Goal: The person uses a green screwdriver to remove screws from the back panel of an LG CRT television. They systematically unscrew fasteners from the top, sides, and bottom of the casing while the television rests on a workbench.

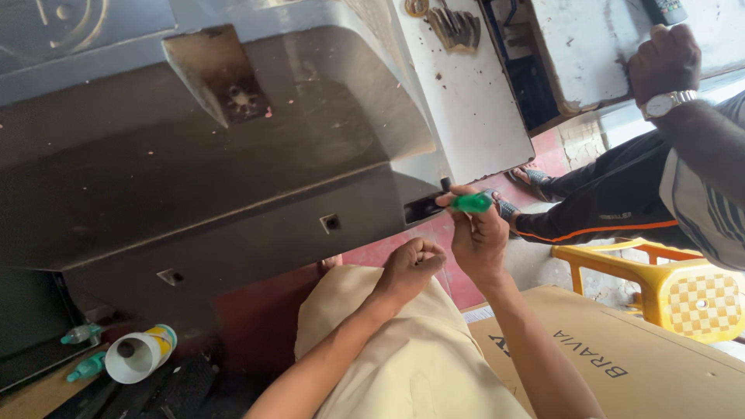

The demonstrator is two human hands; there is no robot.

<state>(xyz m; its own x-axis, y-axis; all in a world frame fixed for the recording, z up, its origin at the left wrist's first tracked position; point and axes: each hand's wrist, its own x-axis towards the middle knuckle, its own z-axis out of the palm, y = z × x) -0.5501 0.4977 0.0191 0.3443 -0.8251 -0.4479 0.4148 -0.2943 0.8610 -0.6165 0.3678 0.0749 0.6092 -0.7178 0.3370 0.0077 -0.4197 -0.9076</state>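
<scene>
A white cup point(140, 355) lies on its side at the lower left, its open mouth showing nothing inside, then the left hand point(411, 268) rests curled shut on a beige-clad knee, while the right hand point(477, 233), raised, pinches a green-handled screwdriver point(472, 203) against the grey panel's edge point(423, 208).

1. One view is given, taken from a camera worn on the head.
2. It is aimed downward and forward, close over the hands and lap.
3. The dark machine housing point(194, 155) is seen near, at left.
</scene>
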